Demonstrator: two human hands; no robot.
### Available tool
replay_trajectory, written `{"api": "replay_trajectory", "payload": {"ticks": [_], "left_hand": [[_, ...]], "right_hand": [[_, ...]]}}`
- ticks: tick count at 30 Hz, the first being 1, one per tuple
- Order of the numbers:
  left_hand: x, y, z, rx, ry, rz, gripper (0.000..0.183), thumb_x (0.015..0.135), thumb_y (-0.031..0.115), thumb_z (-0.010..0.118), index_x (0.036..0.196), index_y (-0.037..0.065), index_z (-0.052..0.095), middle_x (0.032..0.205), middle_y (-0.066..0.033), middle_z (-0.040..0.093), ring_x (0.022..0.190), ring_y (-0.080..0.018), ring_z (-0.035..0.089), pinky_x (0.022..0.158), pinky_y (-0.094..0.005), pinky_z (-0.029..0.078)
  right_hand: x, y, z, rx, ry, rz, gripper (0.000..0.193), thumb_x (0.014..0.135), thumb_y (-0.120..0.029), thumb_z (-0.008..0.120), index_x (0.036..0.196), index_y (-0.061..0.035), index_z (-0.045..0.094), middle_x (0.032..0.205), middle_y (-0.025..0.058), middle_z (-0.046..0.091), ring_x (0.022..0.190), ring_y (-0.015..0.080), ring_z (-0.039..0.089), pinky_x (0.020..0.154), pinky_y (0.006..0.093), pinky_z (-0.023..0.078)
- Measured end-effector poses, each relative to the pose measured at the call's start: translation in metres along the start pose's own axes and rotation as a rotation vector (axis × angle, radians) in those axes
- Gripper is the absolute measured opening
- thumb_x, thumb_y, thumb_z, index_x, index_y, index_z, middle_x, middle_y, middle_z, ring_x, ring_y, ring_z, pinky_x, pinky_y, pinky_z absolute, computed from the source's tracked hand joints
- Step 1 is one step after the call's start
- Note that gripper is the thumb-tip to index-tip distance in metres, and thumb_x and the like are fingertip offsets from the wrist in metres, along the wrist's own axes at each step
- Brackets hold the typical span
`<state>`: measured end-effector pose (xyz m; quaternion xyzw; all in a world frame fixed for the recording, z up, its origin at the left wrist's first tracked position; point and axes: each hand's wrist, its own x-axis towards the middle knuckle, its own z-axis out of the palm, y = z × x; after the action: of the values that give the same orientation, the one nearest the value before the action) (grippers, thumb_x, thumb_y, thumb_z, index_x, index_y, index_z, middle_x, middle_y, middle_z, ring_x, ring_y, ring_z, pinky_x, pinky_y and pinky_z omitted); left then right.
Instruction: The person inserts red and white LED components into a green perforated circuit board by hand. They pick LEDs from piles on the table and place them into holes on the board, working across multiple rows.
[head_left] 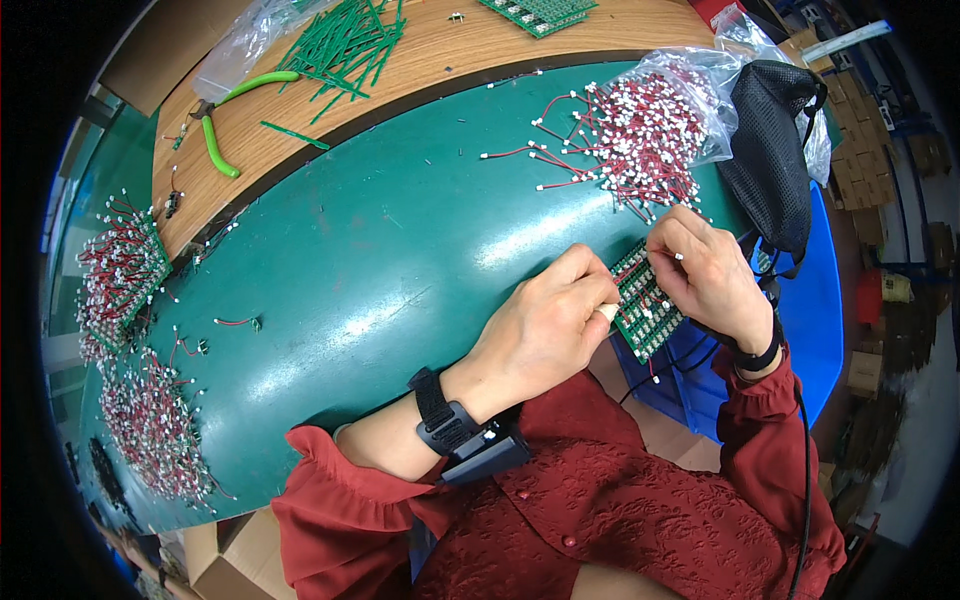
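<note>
A green circuit board panel (648, 322), with rows of small pale parts, is between my hands at the mat's near right edge. My left hand (550, 325) is closed at the panel's left edge, thumb and fingers pressed together there; a whitish cover shows at its thumb tip. My right hand (708, 268) pinches a short red wire lead over the panel's upper right, and a white connector (679, 256) shows by its fingertips. More red leads lie across the panel. Beyond my right hand spreads a heap of red leads with white connectors (650, 135), partly inside a clear plastic bag (715, 125).
On the green mat's left lie finished-looking clusters of wired boards (155, 425) and a wired panel (125, 270). Green-handled cutters (210, 130) and green strips (340, 50) rest on the wooden strip behind. A black mesh pouch (770, 150) and blue bin (810, 310) stand at right.
</note>
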<state>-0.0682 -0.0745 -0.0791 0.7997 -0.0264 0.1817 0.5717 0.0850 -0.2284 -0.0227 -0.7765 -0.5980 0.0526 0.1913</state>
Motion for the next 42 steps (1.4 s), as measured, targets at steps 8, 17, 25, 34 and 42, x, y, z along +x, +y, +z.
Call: {"api": "replay_trajectory", "payload": {"ticks": [8, 17, 25, 34, 42], "left_hand": [[0.000, -0.001, 0.000, 0.011, -0.004, 0.016, 0.012, 0.076, -0.003, 0.065, 0.088, 0.001, 0.064, 0.094, -0.0104, 0.060, 0.083, -0.0258, 0.063, 0.072, -0.0338, 0.052], [0.001, -0.001, 0.001, 0.015, 0.021, 0.025, 0.012, 0.076, -0.004, 0.065, 0.087, 0.001, 0.063, 0.092, -0.0097, 0.060, 0.081, -0.0248, 0.063, 0.070, -0.0329, 0.052], [0.000, -0.003, 0.003, 0.022, 0.034, 0.017, 0.015, 0.076, -0.005, 0.065, 0.088, 0.002, 0.064, 0.091, -0.0090, 0.061, 0.080, -0.0232, 0.063, 0.068, -0.0317, 0.051], [0.002, -0.002, 0.000, 0.066, 0.083, 0.047, 0.018, 0.075, -0.005, 0.066, 0.092, 0.002, 0.066, 0.097, -0.0098, 0.062, 0.081, -0.0213, 0.063, 0.063, -0.0304, 0.051], [0.009, 0.015, -0.007, 0.372, 0.220, 0.310, 0.049, 0.074, 0.010, 0.071, 0.122, 0.007, 0.064, 0.123, -0.0147, 0.056, 0.106, -0.0305, 0.054, 0.087, -0.0390, 0.047]], "right_hand": [[0.008, 0.005, -0.006, 0.098, -0.121, 0.064, 0.013, 0.074, 0.002, 0.059, 0.083, -0.0033, 0.052, 0.078, 0.0118, 0.053, 0.067, 0.0344, 0.057, 0.058, 0.0416, 0.045], [0.012, -0.002, -0.006, -0.077, -0.117, -0.014, 0.016, 0.075, 0.002, 0.060, 0.087, -0.0019, 0.051, 0.079, 0.0128, 0.052, 0.066, 0.0354, 0.058, 0.058, 0.0438, 0.046], [0.003, -0.005, 0.003, -0.167, -0.065, -0.006, 0.015, 0.076, 0.002, 0.060, 0.085, -0.0013, 0.048, 0.078, 0.0127, 0.049, 0.066, 0.0333, 0.058, 0.056, 0.0431, 0.046], [-0.010, 0.000, -0.010, 0.501, 0.145, 0.251, 0.005, 0.079, 0.000, 0.062, 0.083, -0.0014, 0.059, 0.076, 0.0036, 0.058, 0.066, 0.0108, 0.055, 0.056, 0.0249, 0.043], [-0.014, -0.011, -0.018, 0.860, -0.322, 0.273, 0.008, 0.074, -0.005, 0.063, 0.080, -0.0003, 0.061, 0.066, 0.0012, 0.061, 0.058, 0.0053, 0.054, 0.051, 0.0241, 0.043]]}}
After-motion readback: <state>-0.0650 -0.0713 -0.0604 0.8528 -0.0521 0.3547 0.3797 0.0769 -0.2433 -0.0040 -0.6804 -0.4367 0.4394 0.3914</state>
